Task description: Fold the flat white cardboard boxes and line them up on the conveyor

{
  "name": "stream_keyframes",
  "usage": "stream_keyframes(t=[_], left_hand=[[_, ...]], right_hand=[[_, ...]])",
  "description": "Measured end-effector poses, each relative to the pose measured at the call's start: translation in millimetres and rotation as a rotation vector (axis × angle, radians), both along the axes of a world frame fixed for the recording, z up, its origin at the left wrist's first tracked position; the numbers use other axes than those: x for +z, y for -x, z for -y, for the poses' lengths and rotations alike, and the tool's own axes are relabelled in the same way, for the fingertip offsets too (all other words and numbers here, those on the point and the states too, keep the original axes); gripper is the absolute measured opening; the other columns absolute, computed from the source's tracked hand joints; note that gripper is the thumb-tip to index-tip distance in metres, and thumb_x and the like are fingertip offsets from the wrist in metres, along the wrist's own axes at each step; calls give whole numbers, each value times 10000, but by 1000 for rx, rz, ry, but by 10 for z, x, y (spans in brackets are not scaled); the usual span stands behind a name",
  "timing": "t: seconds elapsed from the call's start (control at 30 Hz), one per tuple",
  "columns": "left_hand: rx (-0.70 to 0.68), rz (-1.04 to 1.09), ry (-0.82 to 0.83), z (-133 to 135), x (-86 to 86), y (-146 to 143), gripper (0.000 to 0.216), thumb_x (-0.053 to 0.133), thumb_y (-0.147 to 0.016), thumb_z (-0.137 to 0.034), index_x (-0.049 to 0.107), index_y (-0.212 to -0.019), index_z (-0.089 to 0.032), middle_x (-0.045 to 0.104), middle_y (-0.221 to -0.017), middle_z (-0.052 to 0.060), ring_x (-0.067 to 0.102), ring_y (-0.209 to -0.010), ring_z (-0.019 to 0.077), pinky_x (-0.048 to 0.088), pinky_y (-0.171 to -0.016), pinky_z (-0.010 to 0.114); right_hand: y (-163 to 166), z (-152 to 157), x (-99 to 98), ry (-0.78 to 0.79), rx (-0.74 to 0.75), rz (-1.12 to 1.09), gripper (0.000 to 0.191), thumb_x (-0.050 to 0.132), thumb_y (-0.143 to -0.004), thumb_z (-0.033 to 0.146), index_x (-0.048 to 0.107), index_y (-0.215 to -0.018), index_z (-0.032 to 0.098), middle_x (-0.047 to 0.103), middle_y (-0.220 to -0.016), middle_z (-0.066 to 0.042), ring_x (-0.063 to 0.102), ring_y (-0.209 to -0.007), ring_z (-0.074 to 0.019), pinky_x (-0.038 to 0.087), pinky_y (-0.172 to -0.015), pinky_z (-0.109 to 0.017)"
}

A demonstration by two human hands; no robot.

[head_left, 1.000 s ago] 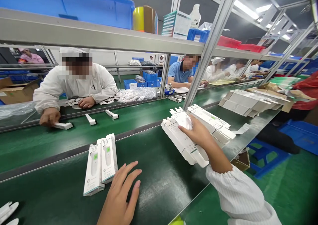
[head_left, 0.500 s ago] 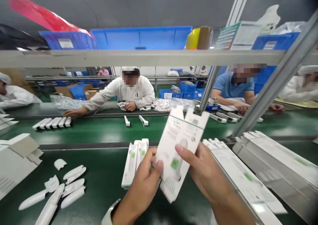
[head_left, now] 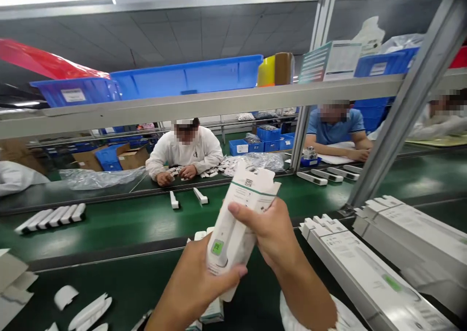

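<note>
1. White thermometer carton (head_left: 233, 233) is sitting tilted between my 2 hands, raised above the green conveyor belt (head_left: 109, 233), with its top end leaning away from me and its green-marked face showing.
2. My left hand (head_left: 197, 287) is wrapping around the lower end of the carton, and my right hand (head_left: 270, 233) is pressing on its upper part, thumb lying across the front. Both hands are clamping it together.
3. 2 stacks of flat white cartons are lying to my right: the nearer stack (head_left: 368, 272) just beside my right hand, the other stack (head_left: 412, 233) beyond it.
4. White plastic thermometer shells (head_left: 89, 314) are lying on the belt at my lower left.
5. Across the belt, a co-worker in a white coverall (head_left: 186, 148) is handling small white parts, and a co-worker in a blue polo shirt (head_left: 333, 126) is sitting further right.
</note>
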State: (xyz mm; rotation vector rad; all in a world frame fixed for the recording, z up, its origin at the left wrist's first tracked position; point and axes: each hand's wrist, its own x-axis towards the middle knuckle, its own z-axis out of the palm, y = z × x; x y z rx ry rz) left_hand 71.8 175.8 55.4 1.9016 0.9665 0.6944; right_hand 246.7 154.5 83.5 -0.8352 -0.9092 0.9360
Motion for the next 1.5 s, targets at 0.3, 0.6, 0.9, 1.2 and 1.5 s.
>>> stream_keyframes(t=[0.3,0.6,0.9,1.2,1.5], left_hand=[[46,-91,-289,-183,-208,-225,415,540,-1071,-510,678,-1367,-254,831,-1135,134,807,-973,341,632,-783,394],[191,875,1,305,-88,-258,628,420,-1097,-753,604,-1483,-293,792,-1310,81,817,-1112,282,705,-924,380],[332,687,-412,491,-24,-302,423,458,-1174,-413,577,-1563,-295,739,-1439,85,804,-1198,232,703,-879,263],[95,591,-893,97,-106,-271,492,722,-1073,-229,629,-1548,-318,635,-1474,88,639,-1358,213,583,-1095,321],[-129,573,-692,41,162,112,296,653,-1089,-533,742,-1256,-305,740,-1333,44,710,-1248,198,602,-1034,286]], right_hand=[[-120,90,58,-152,-147,90,529,841,-964,611,628,-1344,310,797,-1340,-66,757,-1222,-290,623,-1032,-415],[274,378,-15,-188,359,238,564,754,-1036,594,556,-1525,396,661,-1451,-47,695,-1221,-276,552,-1063,-365],[472,439,-55,-333,4,236,201,618,-1133,339,683,-1319,377,698,-1390,-39,601,-1415,-284,496,-1191,-435],[229,411,15,-61,238,-32,314,635,-1107,407,704,-1412,377,663,-1577,9,613,-1445,-251,547,-1106,-331],[13,136,21,-243,772,-75,335,868,-928,308,828,-1261,304,646,-1651,-66,608,-1518,-323,499,-1193,-443]])
